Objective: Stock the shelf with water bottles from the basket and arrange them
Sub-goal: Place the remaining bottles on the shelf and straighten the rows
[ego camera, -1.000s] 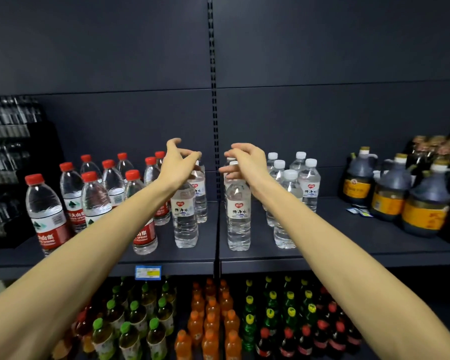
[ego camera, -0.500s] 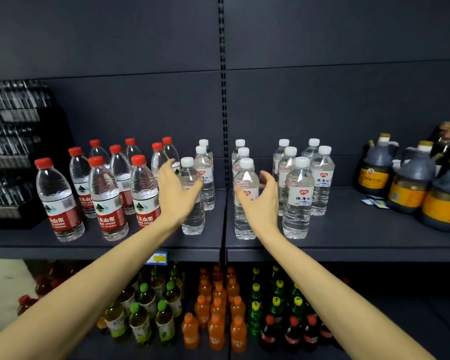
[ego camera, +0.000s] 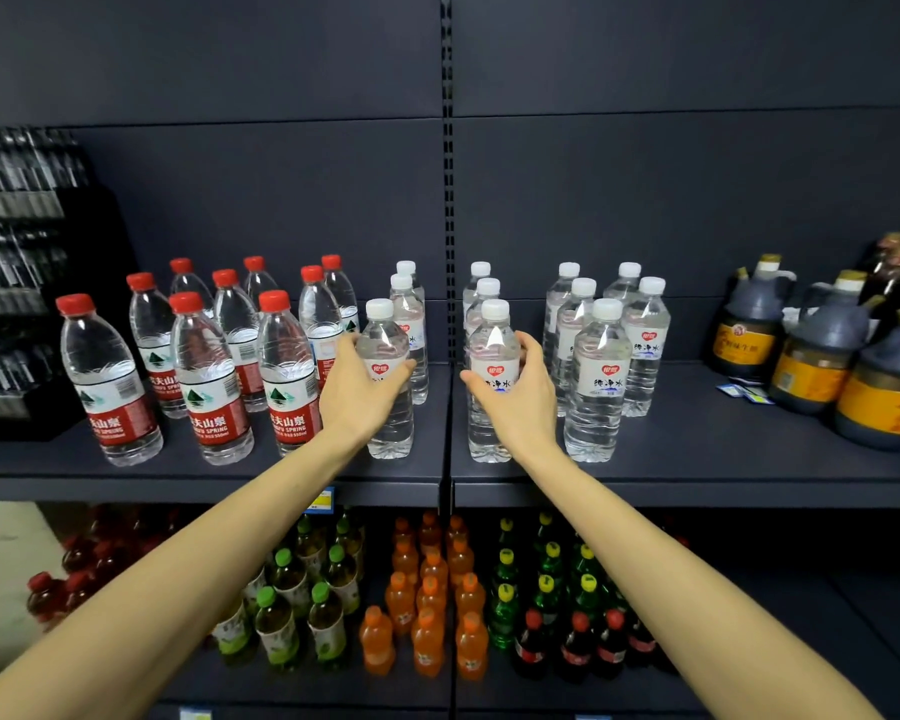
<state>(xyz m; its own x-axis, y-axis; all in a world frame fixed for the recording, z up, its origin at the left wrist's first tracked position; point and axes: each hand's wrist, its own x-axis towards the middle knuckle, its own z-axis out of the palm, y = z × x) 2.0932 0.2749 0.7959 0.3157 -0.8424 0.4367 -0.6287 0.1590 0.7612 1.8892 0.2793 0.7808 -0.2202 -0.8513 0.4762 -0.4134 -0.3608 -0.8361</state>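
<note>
Left hand (ego camera: 360,392) wrapped around the front white-capped water bottle (ego camera: 387,379) just left of the shelf's centre seam, thumb across the label, fingers curled behind the body. Right hand (ego camera: 520,394) grasping the front white-capped bottle (ego camera: 492,376) just right of that seam, thumb on the label, fingers around the far side. Both bottles upright, bases resting on the dark shelf (ego camera: 697,459) near its front edge, close to each other with the seam between them. Forearms reaching up from the lower corners of the view.

Behind each held bottle, two more white-capped bottles in a column toward the back panel. Further right, two more columns of the same water (ego camera: 598,381), the front one standing just beside the right hand. To the left, red-capped water bottles (ego camera: 204,387) with red and white labels, in staggered rows, the nearest just beside the left wrist. Far right on the same shelf, dark jugs of sauce (ego camera: 749,324) with yellow labels, with a few small blue tags (ego camera: 744,392) lying flat in front of them.

On the lower shelf: green-capped tea bottles (ego camera: 281,615), orange soda bottles (ego camera: 427,605), green bottles with yellow caps (ego camera: 546,579), dark cola bottles with red caps (ego camera: 578,646), and red drinks (ego camera: 74,574) at far left. Blue price tag (ego camera: 323,498) on the shelf edge, partly hidden by the left forearm. Basket not in view.
</note>
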